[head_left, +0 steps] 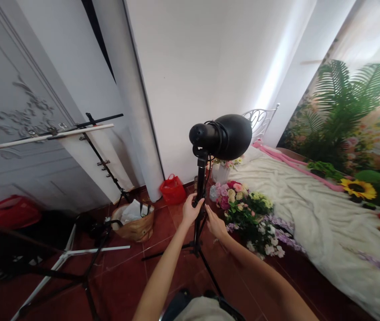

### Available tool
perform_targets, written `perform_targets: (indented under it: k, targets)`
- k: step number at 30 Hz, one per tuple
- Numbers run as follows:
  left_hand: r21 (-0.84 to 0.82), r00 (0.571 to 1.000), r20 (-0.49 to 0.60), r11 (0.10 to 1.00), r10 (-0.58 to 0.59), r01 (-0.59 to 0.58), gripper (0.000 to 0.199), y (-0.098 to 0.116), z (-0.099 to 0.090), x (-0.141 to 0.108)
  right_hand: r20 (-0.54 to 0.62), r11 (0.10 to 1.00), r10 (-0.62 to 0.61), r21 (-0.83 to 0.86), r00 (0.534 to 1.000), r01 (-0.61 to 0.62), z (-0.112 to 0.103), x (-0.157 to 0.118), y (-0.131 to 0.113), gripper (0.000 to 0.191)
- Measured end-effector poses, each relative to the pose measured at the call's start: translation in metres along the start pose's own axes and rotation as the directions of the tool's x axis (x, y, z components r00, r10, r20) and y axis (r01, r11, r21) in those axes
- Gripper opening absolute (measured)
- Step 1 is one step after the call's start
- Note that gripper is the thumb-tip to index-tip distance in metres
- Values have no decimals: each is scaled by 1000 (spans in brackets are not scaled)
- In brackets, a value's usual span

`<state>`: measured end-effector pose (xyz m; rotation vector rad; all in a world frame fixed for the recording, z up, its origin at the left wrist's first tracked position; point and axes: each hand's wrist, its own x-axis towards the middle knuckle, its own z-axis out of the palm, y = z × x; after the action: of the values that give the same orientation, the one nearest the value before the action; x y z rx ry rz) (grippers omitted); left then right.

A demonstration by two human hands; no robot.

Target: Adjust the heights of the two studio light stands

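A black studio lamp [234, 137] with a wide round shade is mounted on top of a black light stand [200, 178]. The stand rises from spread tripod legs on the floor in front of me, and a cable hangs down by the lamp. My left hand [191, 209] is closed around the pole below the lamp, thumb across its near side. Just right of the pole is my right hand [216, 224], with its fingers stretched out toward the stand. Whether those fingertips touch the pole is hard to tell.
Bunches of artificial flowers [240, 200] lie right of the stand, beside a bed with a cream cover [310, 214]. Leftward stand a red bag [173, 189], a woven basket [139, 225] and a white-legged stand [99, 250]. A backdrop crossbar [86, 130] extends at left.
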<state>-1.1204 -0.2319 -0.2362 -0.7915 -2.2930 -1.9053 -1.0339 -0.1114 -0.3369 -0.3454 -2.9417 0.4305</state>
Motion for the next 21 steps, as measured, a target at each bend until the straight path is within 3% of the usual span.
perform_targets:
  k: [3, 6, 8, 10, 14, 17, 21]
  targets:
    - [-21, 1000, 1, 1000, -3, 3, 33, 0, 1, 1, 46, 997, 32, 72, 998, -35, 26, -28, 6, 87]
    - [-68, 998, 56, 997, -24, 28, 34, 5, -4, 2, 197, 997, 23, 69, 980, -37, 43, -45, 19, 83]
    - [-120, 992, 126, 992, -19, 34, 37, 7, -12, 0, 233, 989, 45, 127, 972, -76, 44, -47, 26, 80]
    - [-170, 981, 191, 985, 18, 15, 45, 6, -22, -3, 169, 958, 55, 271, 984, -100, 34, -40, 29, 81]
    - [-205, 957, 283, 979, 64, -5, 57, -22, -31, -14, -52, 805, 10, 593, 999, 23, -6, -10, 14, 84]
    - [-219, 957, 289, 974, 9, 57, 50, -54, -19, -18, -129, 716, 13, 693, 992, 81, -31, 16, -11, 80]
    - [-278, 956, 280, 946, -84, 164, 38, -79, 8, -10, -181, 590, 53, 799, 982, 115, -38, 38, -44, 63]
